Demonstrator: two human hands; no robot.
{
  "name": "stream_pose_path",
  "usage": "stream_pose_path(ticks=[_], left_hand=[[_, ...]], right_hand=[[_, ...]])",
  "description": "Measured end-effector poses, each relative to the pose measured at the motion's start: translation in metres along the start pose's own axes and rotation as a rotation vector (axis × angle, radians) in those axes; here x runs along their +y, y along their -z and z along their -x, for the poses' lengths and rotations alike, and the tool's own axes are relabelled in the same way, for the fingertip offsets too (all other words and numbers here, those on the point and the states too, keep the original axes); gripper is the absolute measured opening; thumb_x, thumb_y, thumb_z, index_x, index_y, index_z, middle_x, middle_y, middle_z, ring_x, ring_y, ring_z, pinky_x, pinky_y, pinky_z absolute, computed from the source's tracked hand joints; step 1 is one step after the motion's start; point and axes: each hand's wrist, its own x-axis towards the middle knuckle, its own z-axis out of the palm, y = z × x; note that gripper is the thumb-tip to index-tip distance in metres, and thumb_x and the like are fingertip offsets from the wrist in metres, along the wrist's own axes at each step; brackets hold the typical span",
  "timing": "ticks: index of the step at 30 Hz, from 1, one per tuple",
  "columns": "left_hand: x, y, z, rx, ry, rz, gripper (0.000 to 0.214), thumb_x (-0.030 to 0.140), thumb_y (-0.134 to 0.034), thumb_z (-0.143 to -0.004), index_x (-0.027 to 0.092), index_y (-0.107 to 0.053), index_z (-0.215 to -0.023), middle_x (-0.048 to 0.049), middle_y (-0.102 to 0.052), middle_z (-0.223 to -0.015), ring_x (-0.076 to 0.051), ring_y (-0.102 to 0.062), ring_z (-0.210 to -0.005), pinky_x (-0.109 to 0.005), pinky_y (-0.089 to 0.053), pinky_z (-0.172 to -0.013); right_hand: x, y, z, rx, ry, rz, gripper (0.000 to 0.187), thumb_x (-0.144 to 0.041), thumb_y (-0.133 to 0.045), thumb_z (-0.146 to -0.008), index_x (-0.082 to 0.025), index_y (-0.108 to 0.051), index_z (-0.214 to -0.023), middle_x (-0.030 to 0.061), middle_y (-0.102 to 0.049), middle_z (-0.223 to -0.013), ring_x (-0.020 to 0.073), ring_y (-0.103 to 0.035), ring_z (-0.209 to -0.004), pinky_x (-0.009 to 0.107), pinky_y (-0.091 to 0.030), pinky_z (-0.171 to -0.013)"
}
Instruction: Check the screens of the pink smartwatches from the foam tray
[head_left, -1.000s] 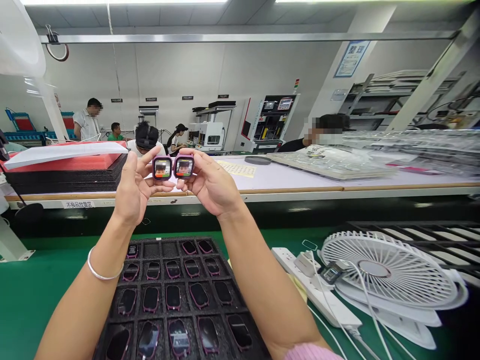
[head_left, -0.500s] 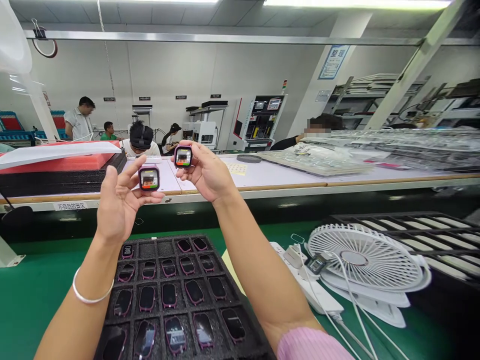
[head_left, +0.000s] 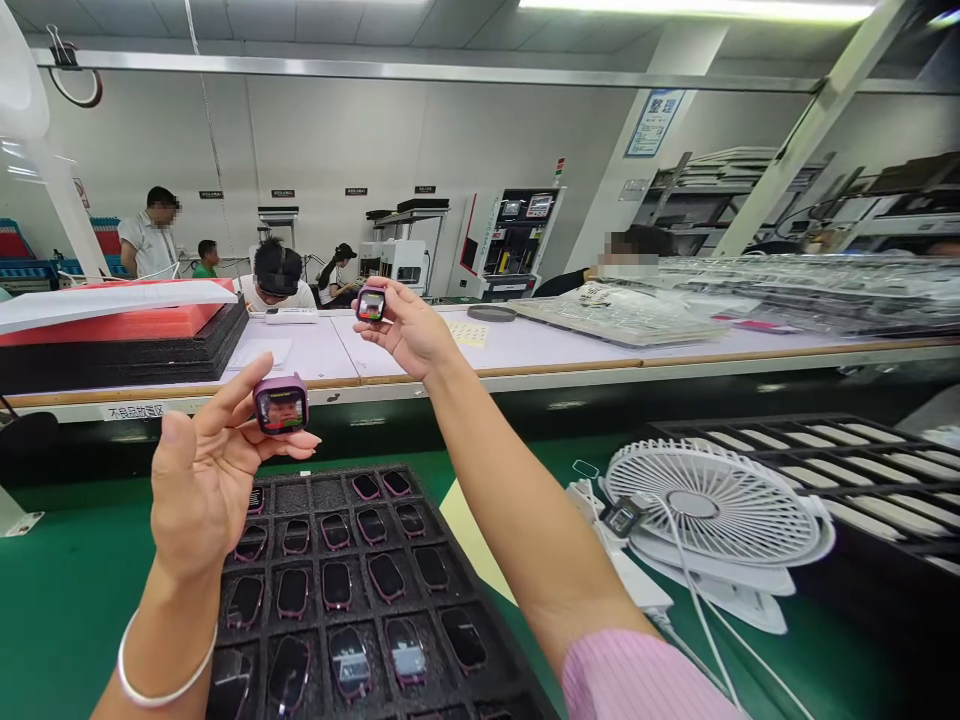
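Note:
My left hand holds a purple-framed smartwatch body on its fingers, its lit screen turned toward me. Higher up and to the right, my right hand grips a second watch body by its edge, also with a lit screen. Neither watch has a strap. Below both hands lies a black foam tray whose compartments hold several more purple watch bodies, mostly with dark screens. My left forearm and hand cover part of the tray's left side.
A white fan and a power strip with cables are at right, beside a black tray of pale pieces. A raised shelf runs behind, bearing red and black foam sheets and stacked clear plastic trays. People sit beyond it.
My left hand has come down and a little left with its watch, tilting it. My right hand has stayed at nearly the same height with the other watch. The view has shifted slightly.

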Motion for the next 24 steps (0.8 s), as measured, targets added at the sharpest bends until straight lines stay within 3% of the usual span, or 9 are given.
stream_pose_path(ticks=[10, 14, 19, 24], left_hand=[[-0.006, 0.004, -0.002, -0.017, -0.010, -0.019, 0.058, 0.069, -0.057, -0.089, 0.023, -0.078, -0.116, -0.0074, -0.080, -0.094, -0.025, -0.075, -0.074, -0.043, -0.066, -0.071], [-0.010, 0.006, -0.004, -0.033, 0.016, -0.016, 0.057, 0.068, -0.056, -0.090, 0.023, -0.077, -0.117, -0.0076, -0.080, -0.094, -0.025, -0.076, -0.071, -0.042, -0.065, -0.069], [-0.016, 0.008, -0.009, -0.047, 0.063, 0.006, 0.056, 0.068, -0.059, -0.089, 0.023, -0.077, -0.118, -0.0072, -0.079, -0.094, -0.025, -0.076, -0.072, -0.038, -0.065, -0.067], [-0.023, 0.011, -0.012, -0.037, 0.066, 0.002, 0.057, 0.067, -0.059, -0.089, 0.021, -0.075, -0.120, -0.0083, -0.077, -0.097, -0.025, -0.077, -0.073, -0.037, -0.065, -0.067]], right_hand=[[0.008, 0.017, -0.019, 0.030, 0.003, 0.040, 0.018, -0.028, -0.044, -0.109, -0.026, -0.062, -0.113, 0.0012, -0.072, -0.088, 0.0108, -0.070, -0.063, 0.023, -0.059, -0.063], [0.008, 0.013, -0.016, -0.008, 0.018, 0.038, 0.015, -0.030, -0.048, -0.107, -0.026, -0.061, -0.113, 0.0024, -0.073, -0.088, 0.0121, -0.070, -0.061, 0.024, -0.058, -0.061], [0.003, 0.002, -0.005, -0.019, -0.001, 0.019, 0.023, -0.022, -0.036, -0.110, -0.022, -0.060, -0.110, 0.0026, -0.073, -0.081, 0.0114, -0.068, -0.055, 0.022, -0.055, -0.055], [0.006, -0.005, 0.008, -0.087, 0.005, 0.010, 0.024, -0.023, -0.037, -0.110, -0.021, -0.061, -0.111, 0.0045, -0.074, -0.085, 0.0122, -0.068, -0.057, 0.023, -0.055, -0.056]])
